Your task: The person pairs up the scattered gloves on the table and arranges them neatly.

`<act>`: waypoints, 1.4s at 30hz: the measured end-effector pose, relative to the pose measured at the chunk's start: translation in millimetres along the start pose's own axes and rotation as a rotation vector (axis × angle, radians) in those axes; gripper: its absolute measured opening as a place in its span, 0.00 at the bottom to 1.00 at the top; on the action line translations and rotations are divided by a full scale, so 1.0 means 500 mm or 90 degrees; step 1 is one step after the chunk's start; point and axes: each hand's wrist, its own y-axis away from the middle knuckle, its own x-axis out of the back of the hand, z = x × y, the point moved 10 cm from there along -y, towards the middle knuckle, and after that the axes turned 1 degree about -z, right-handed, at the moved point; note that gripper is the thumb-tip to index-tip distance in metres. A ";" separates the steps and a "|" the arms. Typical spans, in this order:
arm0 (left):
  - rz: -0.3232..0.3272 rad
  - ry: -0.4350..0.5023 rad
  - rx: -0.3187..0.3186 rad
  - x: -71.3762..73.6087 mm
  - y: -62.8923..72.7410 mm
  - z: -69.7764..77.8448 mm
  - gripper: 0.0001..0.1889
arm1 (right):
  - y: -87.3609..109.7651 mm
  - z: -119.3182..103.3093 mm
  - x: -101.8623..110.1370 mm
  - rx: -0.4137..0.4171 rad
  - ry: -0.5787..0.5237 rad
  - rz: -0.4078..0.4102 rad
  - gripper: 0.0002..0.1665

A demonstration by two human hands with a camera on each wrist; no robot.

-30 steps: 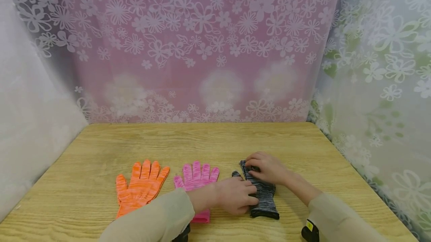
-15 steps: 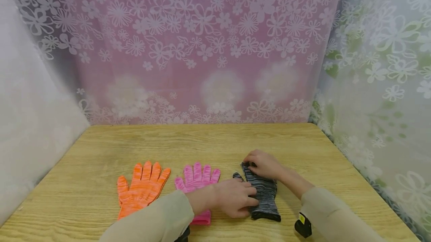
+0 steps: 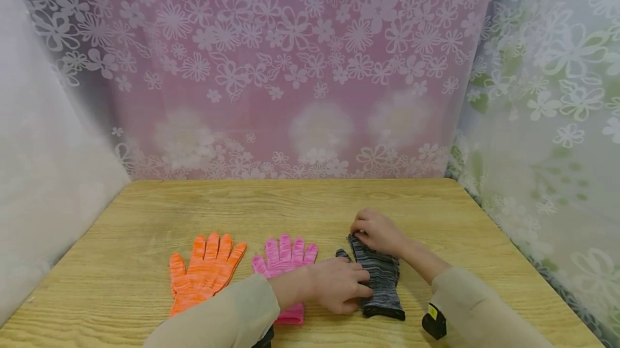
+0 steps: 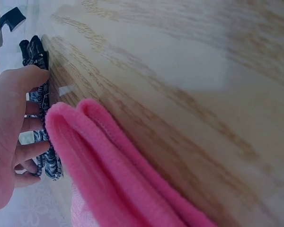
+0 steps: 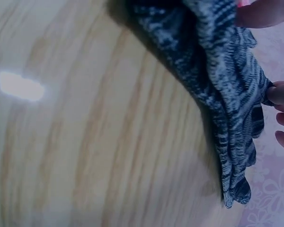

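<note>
A black-and-grey knitted glove [image 3: 382, 278] lies on the table with its dark cuff towards me. My left hand [image 3: 341, 286] rests against the glove's left side; in the left wrist view its fingers are spread and slightly bent, touching the fabric. At the glove's far end, my right hand [image 3: 380, 229] pinches a glove finger between thumb and fingertips, as the right wrist view shows. My right hand covers part of the glove's fingers. A pink glove [image 3: 286, 256] lies to the left, partly under my left forearm. Farther left is an orange glove [image 3: 203, 272], its lower part hidden by my sleeve.
The wooden table [image 3: 290, 203] extends behind the gloves. A pink flowered curtain [image 3: 290, 68] hangs at its back edge, with pale sheeting at both sides. A black device with a yellow label [image 3: 434, 321] is by my right sleeve.
My right hand has shifted slightly to the far end of the black-and-grey glove and now pinches a finger there. My left hand stays in place. The other gloves lie as before.
</note>
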 end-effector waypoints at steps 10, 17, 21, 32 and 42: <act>-0.011 0.013 -0.006 0.003 -0.003 0.005 0.19 | 0.013 0.003 -0.033 -0.017 0.034 -0.034 0.08; -0.012 0.013 -0.004 0.003 -0.004 0.003 0.19 | 0.015 -0.006 -0.010 -0.022 0.029 -0.023 0.11; -0.019 0.013 -0.001 0.002 -0.006 0.001 0.19 | 0.022 -0.025 0.007 0.033 0.018 -0.037 0.10; -0.042 0.014 -0.005 -0.006 -0.007 -0.002 0.19 | 0.050 -0.044 -0.017 0.089 0.026 -0.084 0.12; -0.038 0.013 0.002 -0.005 -0.005 -0.002 0.19 | 0.061 -0.004 0.025 -0.024 -0.026 -0.018 0.11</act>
